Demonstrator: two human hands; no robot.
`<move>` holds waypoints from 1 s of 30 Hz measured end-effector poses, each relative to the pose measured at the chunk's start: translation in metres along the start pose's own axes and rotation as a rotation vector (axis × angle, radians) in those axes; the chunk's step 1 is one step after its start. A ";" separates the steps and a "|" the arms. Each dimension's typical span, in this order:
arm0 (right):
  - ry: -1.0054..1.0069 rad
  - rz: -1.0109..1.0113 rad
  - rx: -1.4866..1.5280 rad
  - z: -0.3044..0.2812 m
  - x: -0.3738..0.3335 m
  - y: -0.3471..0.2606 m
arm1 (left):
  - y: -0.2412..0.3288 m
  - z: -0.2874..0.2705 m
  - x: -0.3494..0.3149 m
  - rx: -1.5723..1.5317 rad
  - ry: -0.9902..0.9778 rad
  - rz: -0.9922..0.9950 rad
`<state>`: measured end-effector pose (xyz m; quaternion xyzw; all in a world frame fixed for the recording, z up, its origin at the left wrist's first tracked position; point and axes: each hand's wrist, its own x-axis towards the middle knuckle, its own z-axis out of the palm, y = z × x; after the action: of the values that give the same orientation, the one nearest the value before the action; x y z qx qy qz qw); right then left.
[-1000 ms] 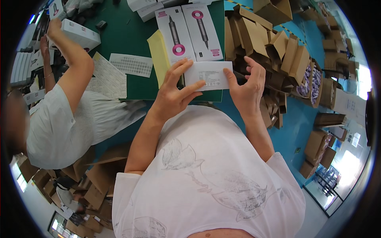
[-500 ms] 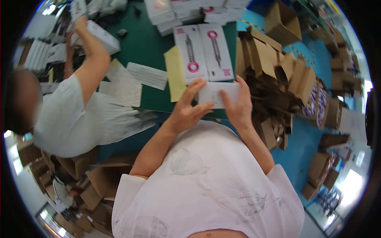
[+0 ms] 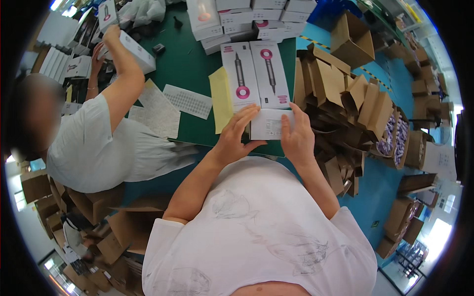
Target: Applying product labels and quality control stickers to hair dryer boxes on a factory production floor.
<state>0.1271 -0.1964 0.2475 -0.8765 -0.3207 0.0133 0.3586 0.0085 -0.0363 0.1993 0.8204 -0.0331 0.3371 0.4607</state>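
Two white boxes, a left box (image 3: 240, 74) and a right box (image 3: 270, 74), lie side by side at the table's near edge. Each carries a picture of a grey styling tool with a pink ring. Against their near ends is a white box (image 3: 266, 124) with small print on its visible face; whether it is separate cannot be told. My left hand (image 3: 235, 130) grips its left side, fingers together along the top corner and thumb at the lower edge. On its right side, my right hand (image 3: 297, 132) closes, thumb lying on the printed face.
Stacked white boxes (image 3: 237, 19) stand at the table's far side. Yellow paper (image 3: 220, 98) and printed sheets (image 3: 187, 100) lie to the left. A co-worker (image 3: 94, 148) reaches across there, holding a box (image 3: 107, 15). Open cardboard cartons (image 3: 326, 79) crowd the right.
The view has shifted, so the table and boxes appear slightly lower. My right thumb has moved rightward across the white face, uncovering more print. Both hands stay at the white box's sides.
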 end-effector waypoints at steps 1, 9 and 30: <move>-0.047 0.057 -0.068 -0.001 -0.002 -0.002 | 0.001 0.002 0.000 0.027 0.006 -0.002; -0.051 0.026 -0.015 -0.007 0.002 0.005 | -0.016 -0.003 -0.016 0.096 -0.167 -0.250; -0.228 0.341 0.431 0.014 0.063 0.117 | -0.103 -0.112 0.055 0.629 0.826 -0.543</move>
<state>0.2380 -0.2151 0.1758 -0.8142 -0.1967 0.2398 0.4907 0.0300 0.1239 0.1952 0.6974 0.4623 0.4923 0.2398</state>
